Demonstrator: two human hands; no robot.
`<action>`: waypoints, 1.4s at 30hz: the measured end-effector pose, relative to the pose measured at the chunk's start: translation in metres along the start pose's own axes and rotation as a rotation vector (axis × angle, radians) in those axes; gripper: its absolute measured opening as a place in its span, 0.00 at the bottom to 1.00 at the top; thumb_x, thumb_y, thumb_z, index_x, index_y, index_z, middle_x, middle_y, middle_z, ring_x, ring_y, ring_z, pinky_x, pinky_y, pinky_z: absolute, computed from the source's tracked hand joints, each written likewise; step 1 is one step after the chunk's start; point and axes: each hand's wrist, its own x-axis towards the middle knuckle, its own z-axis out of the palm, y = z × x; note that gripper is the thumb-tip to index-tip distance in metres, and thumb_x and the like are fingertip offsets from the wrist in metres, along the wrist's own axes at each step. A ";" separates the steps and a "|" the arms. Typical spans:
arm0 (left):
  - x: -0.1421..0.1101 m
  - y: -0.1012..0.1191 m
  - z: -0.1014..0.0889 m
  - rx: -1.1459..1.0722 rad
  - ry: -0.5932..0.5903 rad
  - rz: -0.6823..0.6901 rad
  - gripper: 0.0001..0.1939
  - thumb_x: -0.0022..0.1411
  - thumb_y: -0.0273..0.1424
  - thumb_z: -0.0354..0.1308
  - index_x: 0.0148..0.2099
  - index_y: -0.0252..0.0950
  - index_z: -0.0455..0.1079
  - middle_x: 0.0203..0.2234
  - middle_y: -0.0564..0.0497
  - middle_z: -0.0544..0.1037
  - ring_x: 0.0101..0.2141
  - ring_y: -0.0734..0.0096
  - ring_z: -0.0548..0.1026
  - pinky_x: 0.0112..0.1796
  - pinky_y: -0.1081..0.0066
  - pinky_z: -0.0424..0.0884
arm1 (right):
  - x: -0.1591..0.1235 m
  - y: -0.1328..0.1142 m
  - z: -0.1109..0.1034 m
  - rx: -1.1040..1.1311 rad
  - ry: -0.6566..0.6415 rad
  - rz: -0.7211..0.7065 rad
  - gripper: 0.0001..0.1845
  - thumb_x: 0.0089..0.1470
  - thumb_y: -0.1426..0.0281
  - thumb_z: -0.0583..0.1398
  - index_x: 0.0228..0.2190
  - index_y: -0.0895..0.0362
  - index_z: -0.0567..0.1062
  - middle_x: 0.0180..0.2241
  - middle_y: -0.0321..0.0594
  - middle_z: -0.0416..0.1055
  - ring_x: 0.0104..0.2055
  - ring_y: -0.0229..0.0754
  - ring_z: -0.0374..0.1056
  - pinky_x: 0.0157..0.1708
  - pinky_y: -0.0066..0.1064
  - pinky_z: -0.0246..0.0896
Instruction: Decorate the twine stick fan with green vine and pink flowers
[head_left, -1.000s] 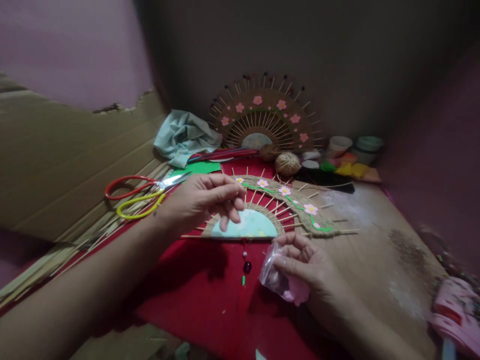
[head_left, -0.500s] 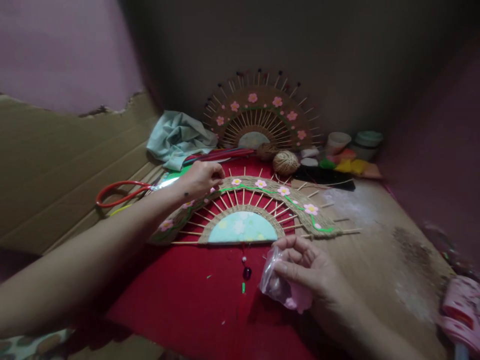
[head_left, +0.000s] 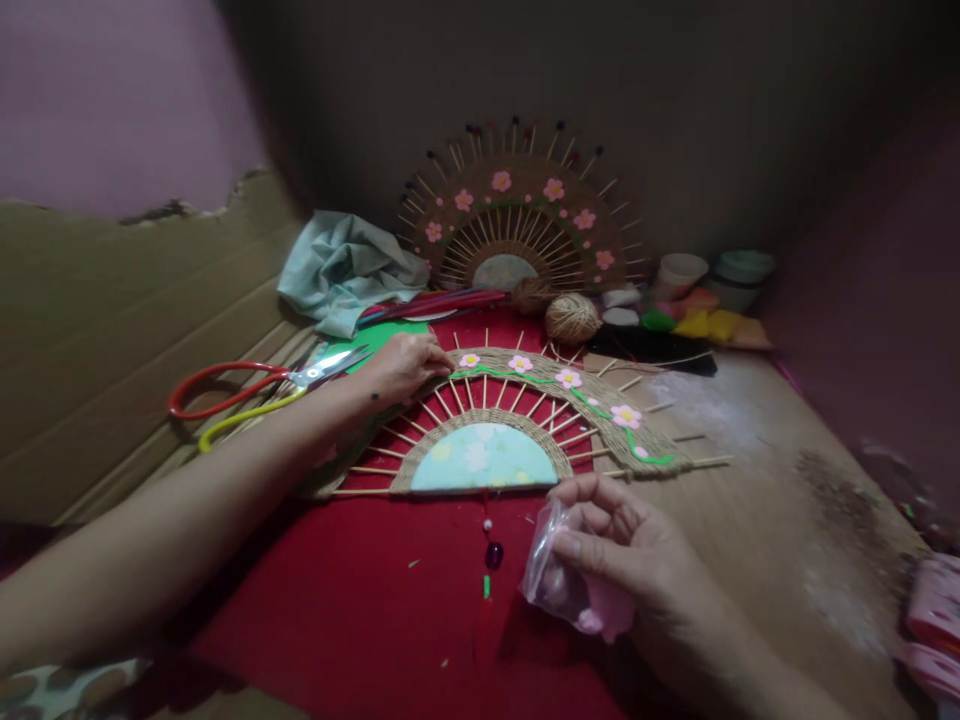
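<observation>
A woven twine-and-stick fan [head_left: 510,415] with a pale blue half-round centre, pink flowers and a green vine lies flat on a red surface [head_left: 360,590]. Fingertips together, my left hand [head_left: 409,365] presses on the upper left of its woven band, covering part of the decoration. Anything between those fingers is hidden. Below the fan's right side, my right hand [head_left: 622,540] pinches a small clear plastic bag [head_left: 551,570] with pink, clay-like material in it. A beaded tassel [head_left: 493,556] hangs from the fan's bottom middle.
Scissors [head_left: 247,385] with red and yellow handles lie at my left forearm. Behind are a blue cloth [head_left: 349,270], a twine ball [head_left: 572,318], a second fan [head_left: 514,215] upright at the wall, and a cup [head_left: 680,275]. Coloured packets [head_left: 709,325] sit at back right.
My left hand has gone from hovering over the fan's centre to the upper left of its band, its fingers closing together. The right hand keeps its grip on the bag. The view has shifted slightly.
</observation>
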 end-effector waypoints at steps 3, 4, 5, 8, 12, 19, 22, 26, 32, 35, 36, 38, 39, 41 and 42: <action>-0.003 -0.001 -0.002 0.027 -0.007 0.015 0.15 0.59 0.30 0.50 0.40 0.37 0.77 0.33 0.48 0.77 0.31 0.71 0.72 0.32 0.75 0.62 | 0.000 0.001 0.000 -0.011 0.003 -0.013 0.18 0.39 0.68 0.70 0.32 0.56 0.70 0.22 0.31 0.69 0.14 0.30 0.62 0.11 0.20 0.55; -0.003 -0.002 -0.003 0.037 -0.005 0.016 0.15 0.59 0.30 0.49 0.42 0.37 0.77 0.33 0.48 0.77 0.32 0.71 0.72 0.32 0.75 0.63 | 0.000 0.001 0.000 -0.012 0.004 -0.012 0.18 0.39 0.68 0.70 0.32 0.56 0.70 0.22 0.31 0.69 0.14 0.30 0.62 0.11 0.20 0.55; -0.004 -0.003 -0.003 0.048 -0.001 0.015 0.16 0.58 0.29 0.49 0.43 0.37 0.77 0.34 0.48 0.77 0.33 0.70 0.72 0.33 0.75 0.63 | 0.000 0.001 0.000 -0.011 0.002 -0.009 0.18 0.39 0.68 0.70 0.32 0.56 0.70 0.22 0.31 0.69 0.14 0.29 0.61 0.11 0.20 0.55; -0.006 -0.005 -0.003 0.094 0.017 0.012 0.16 0.57 0.28 0.50 0.43 0.37 0.76 0.34 0.48 0.77 0.34 0.69 0.72 0.34 0.74 0.64 | 0.000 0.000 0.000 -0.001 0.000 -0.001 0.18 0.39 0.69 0.70 0.32 0.56 0.70 0.22 0.30 0.69 0.14 0.29 0.61 0.11 0.21 0.56; -0.012 -0.005 0.001 0.162 0.031 0.020 0.16 0.58 0.26 0.48 0.42 0.37 0.77 0.33 0.46 0.76 0.32 0.68 0.70 0.33 0.71 0.62 | 0.000 0.000 0.001 0.019 0.005 0.001 0.18 0.39 0.69 0.70 0.32 0.56 0.70 0.21 0.30 0.68 0.14 0.30 0.61 0.11 0.20 0.55; -0.022 0.007 0.009 0.289 0.052 0.056 0.14 0.61 0.28 0.49 0.41 0.34 0.75 0.32 0.43 0.73 0.36 0.60 0.68 0.37 0.63 0.57 | -0.001 0.000 0.001 0.042 0.026 0.009 0.18 0.37 0.71 0.71 0.32 0.57 0.71 0.21 0.30 0.68 0.15 0.29 0.61 0.11 0.20 0.57; -0.023 0.010 0.013 0.334 0.051 0.071 0.14 0.64 0.29 0.47 0.39 0.33 0.75 0.32 0.43 0.72 0.36 0.60 0.67 0.37 0.62 0.56 | 0.000 0.000 0.000 0.034 0.020 0.009 0.19 0.37 0.70 0.71 0.32 0.57 0.71 0.21 0.30 0.68 0.15 0.30 0.62 0.10 0.20 0.58; -0.027 0.015 0.016 0.383 0.050 0.088 0.15 0.63 0.25 0.45 0.41 0.33 0.74 0.33 0.42 0.71 0.37 0.58 0.65 0.38 0.60 0.56 | 0.002 0.002 -0.002 0.035 0.006 0.002 0.19 0.37 0.69 0.71 0.32 0.56 0.71 0.21 0.30 0.68 0.15 0.30 0.62 0.10 0.19 0.57; -0.030 0.020 0.019 0.408 0.025 0.074 0.16 0.62 0.24 0.46 0.45 0.34 0.73 0.33 0.43 0.68 0.37 0.57 0.64 0.37 0.61 0.56 | 0.004 0.005 -0.004 0.047 -0.018 -0.006 0.20 0.36 0.69 0.72 0.32 0.56 0.71 0.21 0.30 0.68 0.15 0.30 0.62 0.10 0.19 0.57; -0.029 0.019 0.019 0.396 0.007 0.047 0.16 0.61 0.23 0.47 0.45 0.35 0.74 0.33 0.44 0.68 0.36 0.59 0.64 0.36 0.63 0.55 | 0.004 0.006 -0.005 0.029 -0.014 -0.014 0.20 0.37 0.68 0.71 0.32 0.57 0.70 0.21 0.31 0.69 0.15 0.31 0.63 0.10 0.19 0.57; -0.029 0.018 0.017 0.392 0.007 0.035 0.16 0.61 0.23 0.48 0.45 0.36 0.74 0.33 0.44 0.68 0.36 0.59 0.64 0.36 0.64 0.55 | 0.004 0.007 -0.006 0.023 -0.011 -0.015 0.20 0.37 0.68 0.71 0.32 0.57 0.70 0.21 0.31 0.69 0.15 0.31 0.63 0.10 0.20 0.57; -0.029 0.016 0.013 0.387 0.024 -0.001 0.16 0.61 0.24 0.48 0.47 0.37 0.73 0.34 0.44 0.68 0.37 0.59 0.65 0.36 0.64 0.55 | 0.004 0.006 -0.006 0.019 -0.004 -0.017 0.21 0.36 0.68 0.72 0.33 0.57 0.70 0.21 0.31 0.69 0.15 0.31 0.63 0.10 0.20 0.58; -0.029 0.015 0.010 0.386 0.038 -0.020 0.16 0.61 0.25 0.49 0.49 0.37 0.72 0.35 0.43 0.69 0.38 0.58 0.65 0.36 0.65 0.55 | 0.003 0.006 -0.005 0.019 -0.003 -0.018 0.21 0.36 0.68 0.72 0.33 0.57 0.70 0.21 0.31 0.69 0.15 0.31 0.62 0.10 0.20 0.58; -0.030 0.014 0.004 0.385 0.059 -0.053 0.17 0.61 0.26 0.50 0.51 0.36 0.71 0.36 0.42 0.69 0.39 0.57 0.65 0.36 0.64 0.55 | 0.003 0.005 -0.005 0.018 -0.005 -0.019 0.21 0.36 0.68 0.72 0.33 0.57 0.70 0.20 0.31 0.69 0.15 0.30 0.62 0.10 0.19 0.57; -0.030 0.014 0.002 0.384 0.061 -0.064 0.17 0.61 0.27 0.51 0.50 0.36 0.72 0.37 0.42 0.69 0.40 0.56 0.65 0.36 0.64 0.55 | 0.002 0.004 -0.004 0.015 -0.001 -0.018 0.21 0.36 0.68 0.72 0.33 0.57 0.71 0.21 0.31 0.69 0.15 0.30 0.62 0.10 0.19 0.57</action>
